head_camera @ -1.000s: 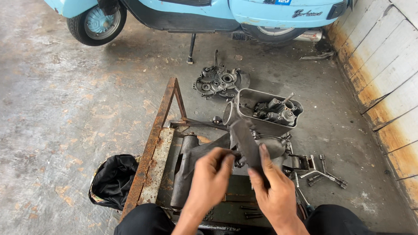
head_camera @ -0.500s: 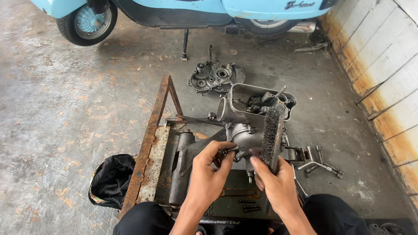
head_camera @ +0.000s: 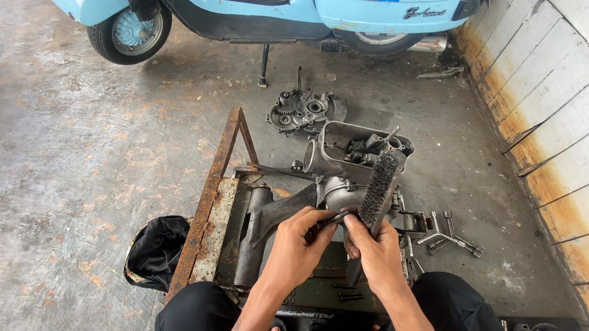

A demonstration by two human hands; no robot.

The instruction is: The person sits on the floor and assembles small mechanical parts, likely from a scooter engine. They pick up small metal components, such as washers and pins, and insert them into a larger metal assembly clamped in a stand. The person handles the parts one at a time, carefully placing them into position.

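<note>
My right hand [head_camera: 377,252] grips a wire brush [head_camera: 380,188] by its handle, bristles facing up and left. My left hand [head_camera: 299,245] pinches a small dark metal part [head_camera: 335,218] right next to the brush's lower end. Both hands hover over a grey engine casing [head_camera: 286,207] that lies on a rusty metal frame [head_camera: 210,202] in front of my knees.
A metal tub [head_camera: 347,138] of small parts and a gear housing [head_camera: 303,111] lie further out on the concrete floor. A light blue scooter [head_camera: 267,11] stands at the top. Wrenches [head_camera: 445,237] lie right, a black bag [head_camera: 154,249] left, a stained wall [head_camera: 551,109] on the right.
The brush has swung upright and forward in my right hand. My left hand moved in to the brush's lower end with the small part. The view shifted slightly.
</note>
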